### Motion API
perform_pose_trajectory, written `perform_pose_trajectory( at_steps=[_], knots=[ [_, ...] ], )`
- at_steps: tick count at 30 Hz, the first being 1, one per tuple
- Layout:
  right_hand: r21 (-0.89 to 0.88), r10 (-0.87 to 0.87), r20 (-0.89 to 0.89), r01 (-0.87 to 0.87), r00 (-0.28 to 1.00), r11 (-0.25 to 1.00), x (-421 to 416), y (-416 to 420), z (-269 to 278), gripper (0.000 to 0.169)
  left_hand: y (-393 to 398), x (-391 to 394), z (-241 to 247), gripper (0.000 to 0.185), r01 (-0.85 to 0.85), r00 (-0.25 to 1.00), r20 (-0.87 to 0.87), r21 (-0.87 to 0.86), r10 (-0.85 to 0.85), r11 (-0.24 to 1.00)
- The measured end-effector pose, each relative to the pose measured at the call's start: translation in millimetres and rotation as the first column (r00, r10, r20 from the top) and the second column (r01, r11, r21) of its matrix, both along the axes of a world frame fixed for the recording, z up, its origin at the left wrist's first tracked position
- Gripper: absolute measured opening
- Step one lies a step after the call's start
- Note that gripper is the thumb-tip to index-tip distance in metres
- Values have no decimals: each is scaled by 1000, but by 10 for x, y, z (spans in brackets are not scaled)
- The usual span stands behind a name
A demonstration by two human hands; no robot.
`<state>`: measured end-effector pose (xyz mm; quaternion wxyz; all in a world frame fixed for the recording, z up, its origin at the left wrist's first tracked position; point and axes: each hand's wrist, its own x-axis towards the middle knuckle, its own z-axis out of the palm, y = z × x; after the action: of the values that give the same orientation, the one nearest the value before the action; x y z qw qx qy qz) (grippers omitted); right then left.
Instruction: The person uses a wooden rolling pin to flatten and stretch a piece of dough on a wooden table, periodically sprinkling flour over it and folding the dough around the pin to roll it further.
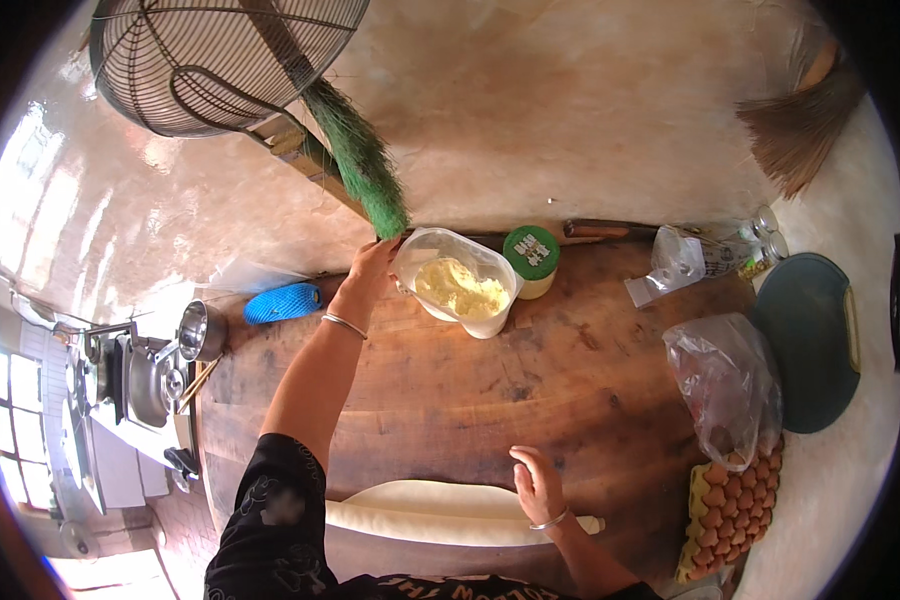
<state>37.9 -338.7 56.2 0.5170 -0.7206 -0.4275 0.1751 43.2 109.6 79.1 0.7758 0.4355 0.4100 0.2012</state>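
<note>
My left hand (375, 268) reaches to the back of the wooden table and grips the left end of a translucent plastic tub (495, 328). Pale yellow flour or meal (461, 289) fills part of this tub. Above the table's near side, my right hand (540, 487) is empty with its fingers apart. Below it lies a sheet of pale dough (435, 493), its near part rolled around a rolling pin (594, 524) whose right end sticks out. My left sleeve hides the dough's left end.
A green-lidded jar (531, 253) stands right of the tub. On the right are a plastic bag (724, 382), egg trays (735, 510) and a dark round board (806, 345). A blue mesh-wrapped item (282, 303), saucepan (201, 330) and green-bristled brush (364, 161) are leftward.
</note>
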Motion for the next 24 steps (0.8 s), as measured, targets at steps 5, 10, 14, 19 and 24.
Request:
perform_pose_trajectory(
  at_steps=[5, 10, 14, 19, 24],
  knots=[
    [-35, -56, -15, 56, 998, 998, 51, -10, 81, 22, 61, -43, -233, 22, -219, 976, 47, 161, 214, 962],
    [-90, -80, -7, 79, 997, 993, 33, -137, 40, 23, -258, 203, 220, 22, -218, 973, 140, 315, 182, 924],
    [-78, -13, -1, 13, 1000, 997, -96, -67, -6, 29, 62, -177, 171, 26, -269, 963, 117, 328, 244, 906],
    [-81, -5, 44, 9, 999, 997, -84, -54, 77, 29, 8, -196, 207, 29, -301, 953, 104, 259, 284, 918],
    [-108, 14, 42, -9, 999, 994, -102, -130, 84, 28, 53, -220, 79, 31, -464, 885, 79, 206, 459, 861]
  ],
)
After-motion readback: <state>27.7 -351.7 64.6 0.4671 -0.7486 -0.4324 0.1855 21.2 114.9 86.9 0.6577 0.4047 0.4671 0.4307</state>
